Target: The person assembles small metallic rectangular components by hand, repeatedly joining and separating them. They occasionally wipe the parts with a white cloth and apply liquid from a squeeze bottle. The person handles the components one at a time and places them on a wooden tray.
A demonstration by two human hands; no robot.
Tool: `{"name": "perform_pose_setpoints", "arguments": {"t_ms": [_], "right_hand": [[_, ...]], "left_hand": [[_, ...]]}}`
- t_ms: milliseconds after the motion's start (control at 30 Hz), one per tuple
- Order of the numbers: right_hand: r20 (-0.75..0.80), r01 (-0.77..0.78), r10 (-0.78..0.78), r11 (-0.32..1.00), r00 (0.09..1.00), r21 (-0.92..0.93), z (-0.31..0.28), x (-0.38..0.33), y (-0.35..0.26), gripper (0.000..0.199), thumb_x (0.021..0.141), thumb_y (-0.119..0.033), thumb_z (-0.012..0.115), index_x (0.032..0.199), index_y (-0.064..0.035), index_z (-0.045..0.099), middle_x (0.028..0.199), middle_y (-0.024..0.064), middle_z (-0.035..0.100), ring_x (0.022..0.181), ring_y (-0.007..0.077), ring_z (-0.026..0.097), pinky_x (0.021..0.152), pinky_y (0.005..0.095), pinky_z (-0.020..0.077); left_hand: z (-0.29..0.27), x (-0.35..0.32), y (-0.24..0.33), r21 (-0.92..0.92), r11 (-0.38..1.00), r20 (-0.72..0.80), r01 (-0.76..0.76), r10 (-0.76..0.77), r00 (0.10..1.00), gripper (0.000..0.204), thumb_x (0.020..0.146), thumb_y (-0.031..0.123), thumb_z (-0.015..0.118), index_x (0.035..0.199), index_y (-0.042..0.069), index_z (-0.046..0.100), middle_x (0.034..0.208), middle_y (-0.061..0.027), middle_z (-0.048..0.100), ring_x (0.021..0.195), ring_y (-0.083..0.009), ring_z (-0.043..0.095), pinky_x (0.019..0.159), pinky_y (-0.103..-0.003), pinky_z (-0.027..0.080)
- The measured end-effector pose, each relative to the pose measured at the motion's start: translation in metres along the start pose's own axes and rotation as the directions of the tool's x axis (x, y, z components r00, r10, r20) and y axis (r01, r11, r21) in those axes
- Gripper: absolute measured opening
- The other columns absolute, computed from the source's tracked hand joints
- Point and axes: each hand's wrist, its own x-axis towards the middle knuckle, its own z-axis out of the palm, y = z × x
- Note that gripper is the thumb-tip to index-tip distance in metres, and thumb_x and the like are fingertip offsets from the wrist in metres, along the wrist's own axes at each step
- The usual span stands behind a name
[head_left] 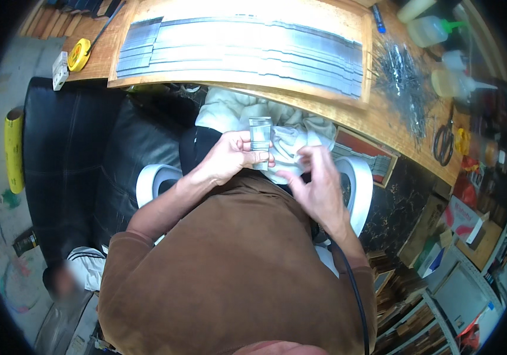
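Note:
My left hand (228, 158) is closed around a small, flat, silvery-grey layered piece (260, 133), with the thumb across its lower part. The piece stands upright above my lap and looks banded crosswise; its exact kind is unclear. Just to its right hovers my right hand (324, 188), slightly blurred, thumb and fingers apart and nothing visible between them. Beyond both hands, a shallow wooden frame (367, 65) lies on the workbench, with grey-blue strips (218, 50) set in stepped rows inside it. Bright glare washes out the middle rows.
On the bench's right lie a heap of thin dark strips (401, 77), scissors (444, 142) and squeeze bottles (431, 31). A yellow tape measure (79, 55) rests at the left corner. White chair arms (357, 192) flank me; a black sofa (76, 154) is left. Someone is behind.

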Motion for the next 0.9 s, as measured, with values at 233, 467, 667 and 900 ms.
{"name": "perform_pose_setpoints", "arguments": {"t_ms": [233,467,667,900], "right_hand": [[0.082,0.06,-0.075,0.983,0.994,0.175,0.029,-0.007,0.014,0.036,0.086,-0.013,0.088,0.109,-0.0003,0.062,0.107,0.0133,0.063,0.09,0.0248,0.072,0.071,0.0341,0.061],[0.191,0.039,-0.093,0.962,0.977,0.271,0.035,-0.007,0.012,0.031,0.089,-0.013,0.083,0.111,-0.0023,0.065,0.112,0.0165,0.067,0.1,0.0388,0.07,0.082,0.0453,0.0572],[0.103,0.202,-0.24,0.935,0.965,0.291,0.05,-0.005,0.028,0.018,0.089,-0.009,0.081,0.102,-0.0021,0.072,0.093,0.0155,0.071,0.085,0.0374,0.071,0.075,0.0421,0.0585],[-0.053,0.041,-0.01,0.774,0.999,0.632,0.061,-0.038,0.031,0.018,0.091,0.004,0.079,0.109,0.003,0.08,0.092,0.0131,0.08,0.078,0.0161,0.078,0.069,0.0267,0.0625]], "left_hand": [[0.004,0.003,-0.015,-0.181,0.982,-0.035,-0.058,0.053,0.998,0.024,0.102,0.007,0.07,0.124,-0.002,0.066,0.107,-0.0117,0.076,0.1,-0.0188,0.073,0.094,-0.031,0.057],[0.01,-0.002,-0.014,-0.269,0.963,-0.068,-0.028,0.01,0.998,0.026,0.11,0.021,0.06,0.123,0.0,0.067,0.115,-0.0128,0.075,0.106,-0.0209,0.071,0.097,-0.036,0.055],[0.02,-0.002,-0.018,-0.325,0.945,-0.046,0.044,-0.062,0.997,0.026,0.11,0.024,0.061,0.12,0.001,0.068,0.119,-0.0126,0.075,0.106,-0.021,0.071,0.096,-0.036,0.056],[0.028,0.009,0.015,0.084,0.995,0.127,0.059,-0.069,0.989,0.036,0.108,0.025,0.065,0.131,-0.002,0.069,0.12,-0.0125,0.076,0.106,-0.0183,0.073,0.094,-0.035,0.058]]}}
